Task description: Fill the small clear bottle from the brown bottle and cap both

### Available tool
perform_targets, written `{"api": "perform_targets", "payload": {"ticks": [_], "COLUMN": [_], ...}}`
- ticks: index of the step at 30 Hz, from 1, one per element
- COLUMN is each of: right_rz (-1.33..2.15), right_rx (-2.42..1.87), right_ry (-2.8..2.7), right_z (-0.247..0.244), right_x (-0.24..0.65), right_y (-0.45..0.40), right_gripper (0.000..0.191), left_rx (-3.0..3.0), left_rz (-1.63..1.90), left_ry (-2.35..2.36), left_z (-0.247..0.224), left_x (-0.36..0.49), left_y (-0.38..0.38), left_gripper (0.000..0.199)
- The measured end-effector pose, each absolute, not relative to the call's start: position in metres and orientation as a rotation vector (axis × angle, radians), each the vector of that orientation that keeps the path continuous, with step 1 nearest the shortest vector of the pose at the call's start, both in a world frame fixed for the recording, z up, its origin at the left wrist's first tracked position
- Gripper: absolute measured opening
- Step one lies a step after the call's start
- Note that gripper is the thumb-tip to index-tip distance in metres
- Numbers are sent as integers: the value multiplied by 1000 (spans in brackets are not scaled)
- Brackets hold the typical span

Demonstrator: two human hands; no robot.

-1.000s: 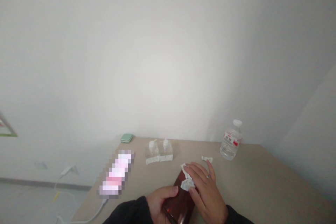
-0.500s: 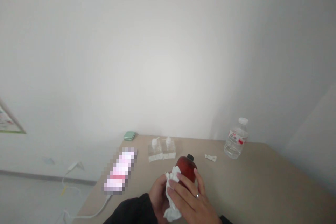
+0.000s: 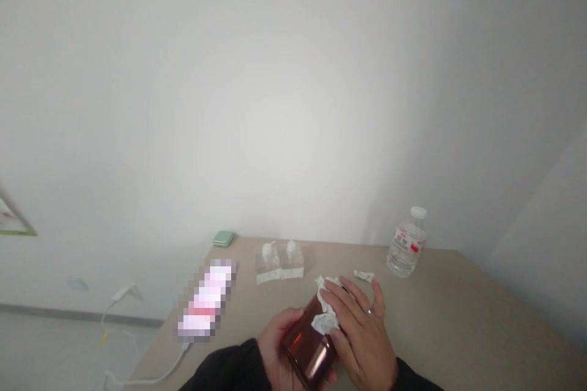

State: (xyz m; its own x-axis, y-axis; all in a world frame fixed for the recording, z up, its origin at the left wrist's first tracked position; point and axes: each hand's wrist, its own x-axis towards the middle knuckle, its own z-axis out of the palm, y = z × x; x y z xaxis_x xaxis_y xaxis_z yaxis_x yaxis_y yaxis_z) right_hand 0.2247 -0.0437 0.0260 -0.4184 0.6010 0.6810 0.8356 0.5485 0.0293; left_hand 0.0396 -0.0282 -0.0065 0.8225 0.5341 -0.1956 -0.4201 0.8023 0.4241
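Observation:
A dark red, glossy bottle [image 3: 308,347] lies tilted in my left hand [image 3: 277,345], whose fingers wrap round its side and lower end. Over the bottle's upper part, my right hand [image 3: 364,336] presses a crumpled white tissue [image 3: 326,317] against the surface, a ring on one finger. The bottle's cap, visible half a second ago, is mostly hidden behind the right hand and tissue. Just beyond the right fingertips, a small white scrap [image 3: 364,275] rests on the table.
Two clear pump bottles [image 3: 280,264] stand side by side at the back. A water bottle [image 3: 406,244] is at the right, a green case [image 3: 223,239] at the back left corner. On the left lies a blurred-out phone [image 3: 206,302] with a white cable [image 3: 172,369] on the table [image 3: 440,330].
My right hand and the tissue have slid up and right toward the bottle's top. More of the bottle's lower body shows now, and the cap has become covered.

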Motion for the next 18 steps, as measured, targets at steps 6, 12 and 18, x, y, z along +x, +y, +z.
{"api": "perform_targets", "payload": {"ticks": [6, 12, 18], "right_rz": [-423, -391, -496], "right_rx": [-1167, -1105, -954], "right_ry": [-2166, -2179, -2296], "right_z": [20, 15, 12], "right_x": [232, 224, 213], "right_y": [-40, -44, -43], "right_gripper": [47, 54, 66], "left_rx": [468, 566, 604], "left_rz": [528, 744, 923], "left_ry": [339, 364, 393], "left_z": [-4, -2, 1], "left_x": [36, 39, 34], "left_y": [-30, -36, -33], "left_gripper": [51, 36, 30]}}
